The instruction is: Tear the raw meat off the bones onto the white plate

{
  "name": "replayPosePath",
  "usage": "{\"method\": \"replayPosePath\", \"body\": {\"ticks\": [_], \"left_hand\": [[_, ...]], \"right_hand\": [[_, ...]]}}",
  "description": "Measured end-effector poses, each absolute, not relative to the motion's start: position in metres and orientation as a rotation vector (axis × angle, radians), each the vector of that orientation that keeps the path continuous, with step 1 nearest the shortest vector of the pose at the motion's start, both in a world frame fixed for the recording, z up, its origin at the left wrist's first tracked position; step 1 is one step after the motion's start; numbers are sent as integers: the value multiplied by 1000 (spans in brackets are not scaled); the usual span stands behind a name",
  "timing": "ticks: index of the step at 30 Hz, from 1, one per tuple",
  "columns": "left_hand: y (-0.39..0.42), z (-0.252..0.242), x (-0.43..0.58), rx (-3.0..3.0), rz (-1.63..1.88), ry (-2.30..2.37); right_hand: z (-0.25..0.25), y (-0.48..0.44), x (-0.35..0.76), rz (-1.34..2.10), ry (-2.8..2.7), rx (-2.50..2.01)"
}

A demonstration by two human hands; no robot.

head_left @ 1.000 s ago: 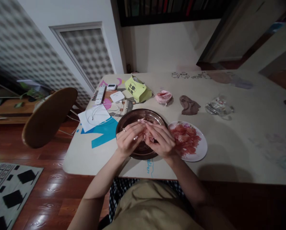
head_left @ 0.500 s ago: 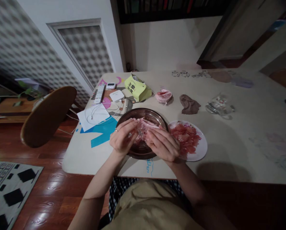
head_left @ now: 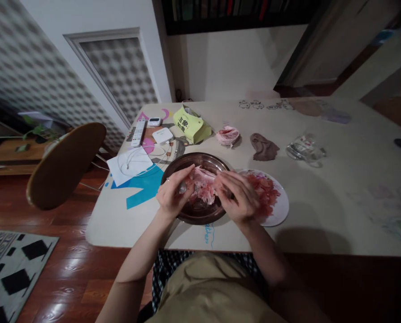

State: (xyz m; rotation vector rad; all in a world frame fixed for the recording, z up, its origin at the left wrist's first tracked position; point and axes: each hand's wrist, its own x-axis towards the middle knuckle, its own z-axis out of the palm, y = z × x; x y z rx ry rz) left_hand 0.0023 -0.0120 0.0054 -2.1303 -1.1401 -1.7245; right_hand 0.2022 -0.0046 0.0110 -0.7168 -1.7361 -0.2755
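A torn piece of pink pomelo [head_left: 203, 185], with pale membrane along its top, is held over a dark metal bowl [head_left: 200, 220]. My left hand [head_left: 172, 193] is closed on its left side, thumb and fingers bent around it. At its right edge, the fingers of my right hand [head_left: 240, 197] pinch the membrane; the fingertips are partly hidden. Just right of the bowl, partly behind my right hand, stands a white plate [head_left: 283, 211] heaped with peeled red pomelo flesh [head_left: 268, 194].
Behind the bowl lie a yellow-green packet [head_left: 192, 125], a pink rind piece [head_left: 228, 135], a brown cloth [head_left: 264, 147] and a clear crumpled plastic object [head_left: 304, 149]. To the left are a remote [head_left: 138, 133], a white box [head_left: 162, 135], a cable and paper [head_left: 128, 168]. A chair [head_left: 66, 166] stands left.
My right hand has shifted slightly right and up, and its fingers have turned. More of the pomelo's torn pink inside shows between the hands. The camera view has moved a little.
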Motion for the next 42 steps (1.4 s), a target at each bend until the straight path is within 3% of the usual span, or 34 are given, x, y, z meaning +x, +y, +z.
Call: {"method": "replayPosePath", "body": {"ticks": [7,16,25,35,42], "left_hand": [[-13,6,6,-2300,-1665,-1280],[-10,0,5,-2328,-1672,-1288],[-10,4,6,-2297,-1761,-1352],[-3,6,3,-2267,-2030,-1563],[-1,4,3,-2286,-2029,-1617]], "right_hand": [[-11,2,267,-296,-1779,-1252],[-42,-5,294,-170,-1852,-1436],[-13,-10,253,-133,-1795,-1080],[4,13,198,326,-2310,-918],[27,14,188,234,-2053,-872]]}}
